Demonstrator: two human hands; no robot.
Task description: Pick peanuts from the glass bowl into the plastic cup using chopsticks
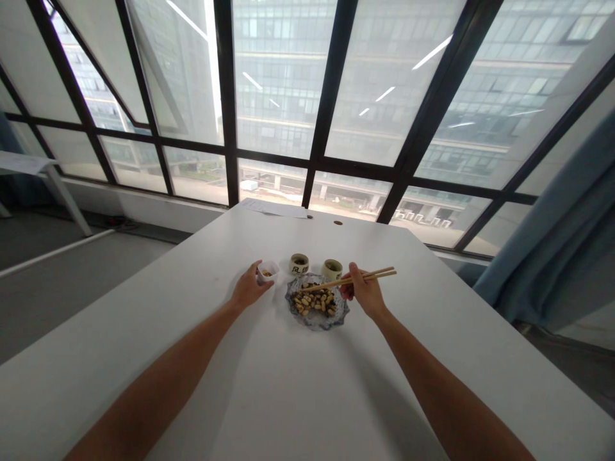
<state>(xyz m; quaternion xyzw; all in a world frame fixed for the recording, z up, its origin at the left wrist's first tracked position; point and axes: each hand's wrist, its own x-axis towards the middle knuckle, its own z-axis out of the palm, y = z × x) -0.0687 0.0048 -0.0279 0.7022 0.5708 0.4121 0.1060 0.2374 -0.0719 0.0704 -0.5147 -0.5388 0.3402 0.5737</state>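
Plate (pixel 314 324) on table (pixel 288 397), nearer far edge. Behind it: middle cup (pixel 298 263), right cup (pixel 332 269). Small cup (pixel 268 272) left of plate. Chopsticks (pixel 375 274) over plate's right side.

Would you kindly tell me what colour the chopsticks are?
The chopsticks are light tan; head view.

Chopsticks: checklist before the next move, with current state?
1. Right hand grips the pair of wooden chopsticks: ok.
2. Chopstick tips over the scalloped clear glass plate of mixed nuts: ok.
3. Tips closed on a piece: cannot tell.
4. Left hand wraps its fingers around the small white plastic cup: ok.
5. Cup upright: ok.
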